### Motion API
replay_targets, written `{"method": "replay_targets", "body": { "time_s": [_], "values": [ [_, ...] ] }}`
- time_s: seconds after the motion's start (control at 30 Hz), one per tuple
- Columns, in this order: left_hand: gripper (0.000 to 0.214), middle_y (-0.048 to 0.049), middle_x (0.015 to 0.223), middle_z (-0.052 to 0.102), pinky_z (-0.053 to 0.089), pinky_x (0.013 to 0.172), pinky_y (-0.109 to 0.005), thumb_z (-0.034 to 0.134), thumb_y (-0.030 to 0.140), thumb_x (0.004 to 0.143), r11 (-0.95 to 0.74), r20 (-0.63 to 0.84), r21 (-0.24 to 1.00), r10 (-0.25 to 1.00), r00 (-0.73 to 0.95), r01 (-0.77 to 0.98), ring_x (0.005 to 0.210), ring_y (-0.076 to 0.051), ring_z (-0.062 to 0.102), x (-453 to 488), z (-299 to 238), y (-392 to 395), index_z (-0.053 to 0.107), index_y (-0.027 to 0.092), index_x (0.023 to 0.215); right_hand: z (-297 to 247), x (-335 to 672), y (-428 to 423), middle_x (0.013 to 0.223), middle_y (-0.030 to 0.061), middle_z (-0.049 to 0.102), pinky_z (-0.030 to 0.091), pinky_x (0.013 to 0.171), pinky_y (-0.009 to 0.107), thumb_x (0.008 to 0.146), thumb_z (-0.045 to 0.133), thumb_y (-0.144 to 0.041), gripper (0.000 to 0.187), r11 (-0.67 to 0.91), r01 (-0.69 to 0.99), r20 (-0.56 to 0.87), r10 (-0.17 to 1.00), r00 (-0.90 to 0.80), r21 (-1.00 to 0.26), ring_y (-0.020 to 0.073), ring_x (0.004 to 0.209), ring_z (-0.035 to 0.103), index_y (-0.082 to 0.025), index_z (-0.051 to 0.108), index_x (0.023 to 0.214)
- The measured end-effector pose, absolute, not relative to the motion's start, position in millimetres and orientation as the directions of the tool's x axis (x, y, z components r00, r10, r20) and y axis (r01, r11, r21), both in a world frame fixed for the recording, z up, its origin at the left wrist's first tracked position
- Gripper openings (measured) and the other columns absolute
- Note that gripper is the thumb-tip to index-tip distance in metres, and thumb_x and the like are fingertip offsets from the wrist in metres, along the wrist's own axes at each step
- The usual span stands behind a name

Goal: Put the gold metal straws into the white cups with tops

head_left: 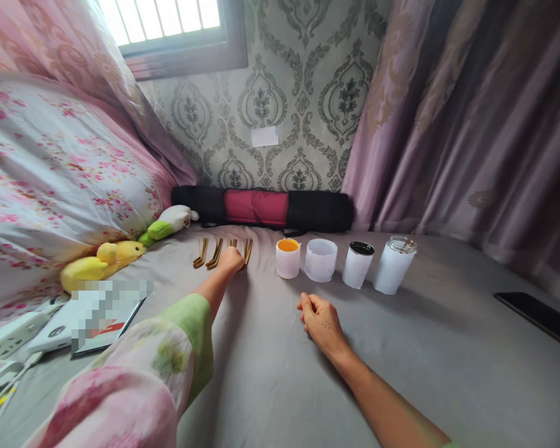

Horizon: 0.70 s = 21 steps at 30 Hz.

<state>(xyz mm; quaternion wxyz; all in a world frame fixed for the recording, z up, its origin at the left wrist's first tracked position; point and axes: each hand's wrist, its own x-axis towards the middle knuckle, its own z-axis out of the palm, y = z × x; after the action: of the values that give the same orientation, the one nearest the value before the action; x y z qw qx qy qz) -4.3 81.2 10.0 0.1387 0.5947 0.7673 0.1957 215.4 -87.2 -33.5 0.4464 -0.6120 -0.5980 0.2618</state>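
My left hand (232, 257) is at the third of several small groups of thin gold-coloured sticks, its fingers closed at the near end of that group (232, 243). Its fingertips are mostly hidden. Two groups lie to its left, a far-left group (200, 252) and a second group (214, 254), both bent at the near end. Another group (247, 252) lies close on its right. My right hand (321, 318) rests on the grey sheet, fingers curled in, with nothing seen in them. Beyond it stand an orange-lined white cup (287, 262) and a wider white cup (320, 262).
Farther right stand a dark-rimmed white container (356, 269) and a wrapped glass jar (392, 272). A black phone-like slab (539, 318) lies at right. Plush toys (105, 260), a power strip (12, 336) and a booklet (116, 314) are at left. A black-and-red roll (256, 208) lies along the wall.
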Motion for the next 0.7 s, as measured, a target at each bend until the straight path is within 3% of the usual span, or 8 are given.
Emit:
{"method": "replay_targets", "body": {
  "time_s": [0.4, 0.7],
  "values": [
    [0.021, -0.0124, 0.085, 0.064, 0.043, 0.067, -0.028, 0.064, 0.018, 0.052, 0.269, -0.003, 0.465, 0.953, -0.303, 0.843, 0.084, -0.024, 0.058, -7.2, 10.2, 82.4, 0.064, 0.016, 0.073, -32.3, 215.0, -87.8, 0.047, 0.0009, 0.051, 0.031, 0.041, 0.019, 0.082, 0.029, -0.050, 0.048, 0.109, 0.494, 0.210, 0.966, 0.154, -0.863, 0.0094, 0.041, 0.045, -0.015, 0.058, 0.065],
    [0.014, -0.0152, 0.081, 0.063, 0.043, 0.070, -0.034, 0.064, 0.015, 0.049, 0.241, 0.003, 0.570, 0.955, -0.295, 0.786, 0.087, -0.030, 0.057, -8.4, 11.5, 84.1, 0.060, 0.014, 0.063, -33.5, 215.8, -88.2, 0.048, 0.0011, 0.052, 0.030, 0.041, 0.019, 0.082, 0.029, -0.048, 0.047, 0.120, 0.503, 0.223, 0.963, 0.149, -0.856, 0.0089, 0.042, 0.046, -0.015, 0.058, 0.066]
  ]
}}
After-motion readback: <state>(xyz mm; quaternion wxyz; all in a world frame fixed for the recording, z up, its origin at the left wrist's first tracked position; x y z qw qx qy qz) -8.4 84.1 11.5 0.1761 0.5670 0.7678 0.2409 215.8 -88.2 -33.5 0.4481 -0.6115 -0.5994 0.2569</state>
